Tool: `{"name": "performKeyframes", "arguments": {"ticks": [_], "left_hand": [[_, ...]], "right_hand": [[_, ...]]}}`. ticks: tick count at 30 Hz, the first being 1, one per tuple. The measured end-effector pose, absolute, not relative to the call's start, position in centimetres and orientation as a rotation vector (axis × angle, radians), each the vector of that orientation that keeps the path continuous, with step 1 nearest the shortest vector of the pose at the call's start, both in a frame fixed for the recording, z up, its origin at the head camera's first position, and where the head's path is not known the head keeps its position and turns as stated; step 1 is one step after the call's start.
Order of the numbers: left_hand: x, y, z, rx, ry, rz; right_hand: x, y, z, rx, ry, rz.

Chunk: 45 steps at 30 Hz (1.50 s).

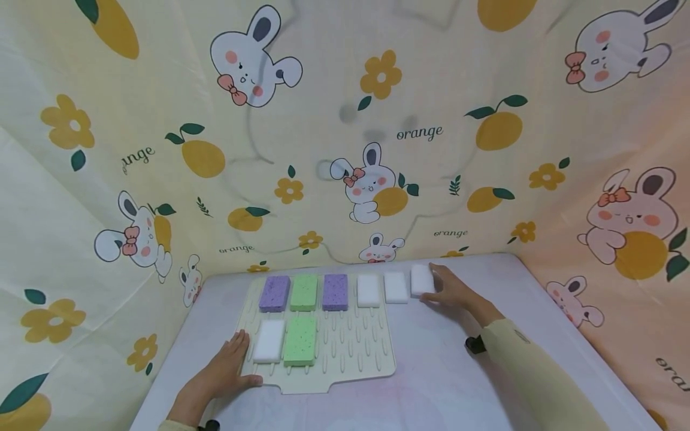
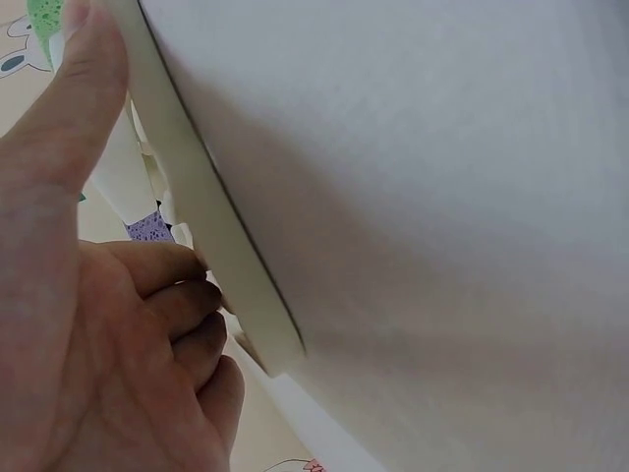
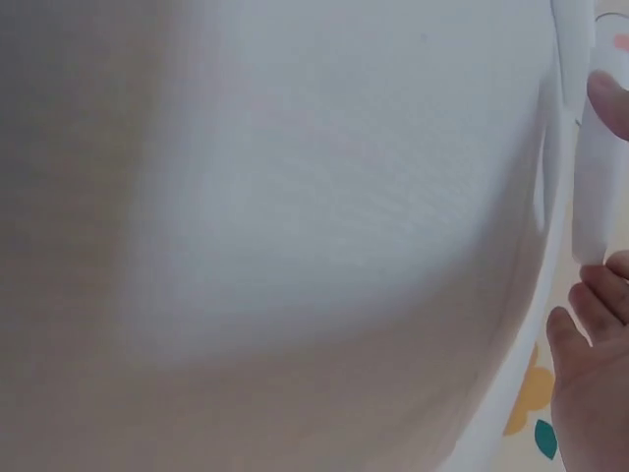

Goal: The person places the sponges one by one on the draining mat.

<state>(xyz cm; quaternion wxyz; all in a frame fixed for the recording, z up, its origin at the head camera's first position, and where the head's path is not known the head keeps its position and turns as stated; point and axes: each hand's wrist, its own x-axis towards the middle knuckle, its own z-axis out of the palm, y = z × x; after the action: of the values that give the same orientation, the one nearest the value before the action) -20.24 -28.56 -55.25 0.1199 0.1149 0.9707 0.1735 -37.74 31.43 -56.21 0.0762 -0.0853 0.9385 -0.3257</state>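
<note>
In the head view my right hand (image 1: 450, 289) pinches a white sponge (image 1: 422, 281) between thumb and fingertips, at the back right of the table. The right wrist view shows this white sponge (image 3: 596, 167) edge-on, thumb on its face and fingertips at its end. My left hand (image 1: 229, 365) rests at the left edge of a cream ridged mat (image 1: 350, 359), fingers along the side and thumb by the front corner. In the left wrist view these loosely bent fingers (image 2: 201, 295) touch the mat's rim (image 2: 236, 256).
On the mat's back row lie purple (image 1: 275, 293), green (image 1: 304, 292), purple (image 1: 335, 292) and white sponges (image 1: 369, 291); in front, a white sponge (image 1: 269, 340) and a green sponge (image 1: 300, 340). Another white sponge (image 1: 396, 287) lies right of the mat. A patterned curtain (image 1: 323, 120) surrounds the table (image 1: 431, 371).
</note>
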Motion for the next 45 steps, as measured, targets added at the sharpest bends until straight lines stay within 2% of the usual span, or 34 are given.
{"name": "performKeyframes", "arguments": {"ticks": [23,45], "left_hand": [[-20.3,-28.7,-55.7,0.348,2.843,0.49],[-20.2,-28.1,-54.7,0.355,2.839,0.51]], "right_hand": [[-32.7,29.8,-54.8,-0.404,2.871,-1.13],[-28.8,25.2,-54.6,-0.62,2.86,-1.133]]}}
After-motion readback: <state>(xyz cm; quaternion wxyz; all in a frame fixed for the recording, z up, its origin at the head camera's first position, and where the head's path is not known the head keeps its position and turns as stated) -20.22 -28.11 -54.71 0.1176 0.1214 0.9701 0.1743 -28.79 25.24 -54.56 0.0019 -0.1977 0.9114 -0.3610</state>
